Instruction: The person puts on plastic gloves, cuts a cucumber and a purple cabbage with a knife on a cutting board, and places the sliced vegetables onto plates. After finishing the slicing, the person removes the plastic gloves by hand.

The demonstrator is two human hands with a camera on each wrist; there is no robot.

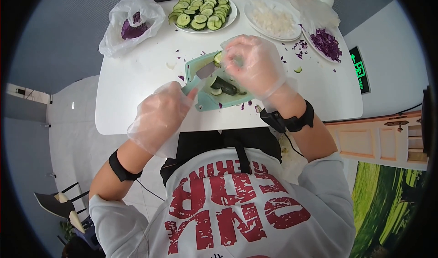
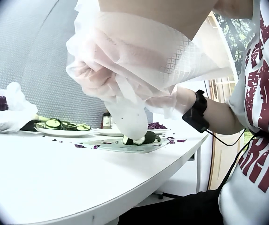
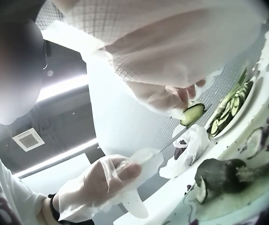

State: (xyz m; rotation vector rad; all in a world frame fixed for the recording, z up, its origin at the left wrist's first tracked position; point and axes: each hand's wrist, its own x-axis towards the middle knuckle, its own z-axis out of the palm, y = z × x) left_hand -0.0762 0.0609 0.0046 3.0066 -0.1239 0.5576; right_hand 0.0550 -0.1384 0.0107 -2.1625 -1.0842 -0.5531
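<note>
My left hand [image 1: 159, 114], in a clear plastic glove, grips the pale teal handle of a knife [image 1: 206, 71]. The blade reaches over the cutting board [image 1: 205, 106] toward my right hand [image 1: 256, 64], gloved too. Between the right hand's fingertips is a cucumber slice [image 3: 193, 114], at the blade's tip in the right wrist view. Below the hands, a dark green cucumber end piece [image 1: 224, 85] lies on the board, its cut face to the left. A thin slice [image 3: 201, 191] leans by that cut face.
A plate of cucumber slices [image 1: 200, 18] stands behind the board. Right of it are a plate of chopped white pieces [image 1: 273, 23] and a plate of shredded purple cabbage [image 1: 325, 44]. A plastic bag [image 1: 112, 34] with purple cabbage lies back left. Purple scraps dot the white table [image 1: 123, 98].
</note>
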